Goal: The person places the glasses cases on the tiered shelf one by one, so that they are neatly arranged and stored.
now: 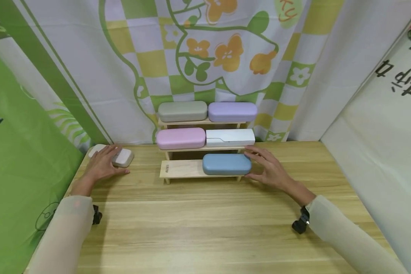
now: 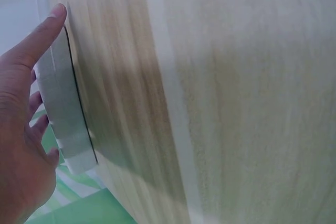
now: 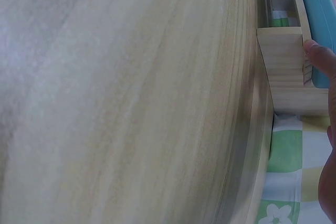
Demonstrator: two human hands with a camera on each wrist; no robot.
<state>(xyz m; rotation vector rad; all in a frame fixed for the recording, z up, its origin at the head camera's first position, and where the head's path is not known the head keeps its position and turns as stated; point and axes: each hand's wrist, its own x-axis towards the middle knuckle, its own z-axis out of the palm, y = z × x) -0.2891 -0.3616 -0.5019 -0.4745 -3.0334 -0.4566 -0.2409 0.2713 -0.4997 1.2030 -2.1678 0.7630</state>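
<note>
A blue glasses case lies on the right part of the lowest step of a wooden stand. My right hand holds that case by its right end, thumb at the near edge and fingers toward the back. In the right wrist view the thumb meets the case and the step's edge. At the table's back left, a whitish glasses case lies on the tabletop. Across its top rests my left hand, with the thumb stretched out along the near side; the fingers partly cover the case.
On the middle step are a pink case and a white case. A grey-green case and a purple case stand on the top step. Behind the wooden table hangs a patterned curtain.
</note>
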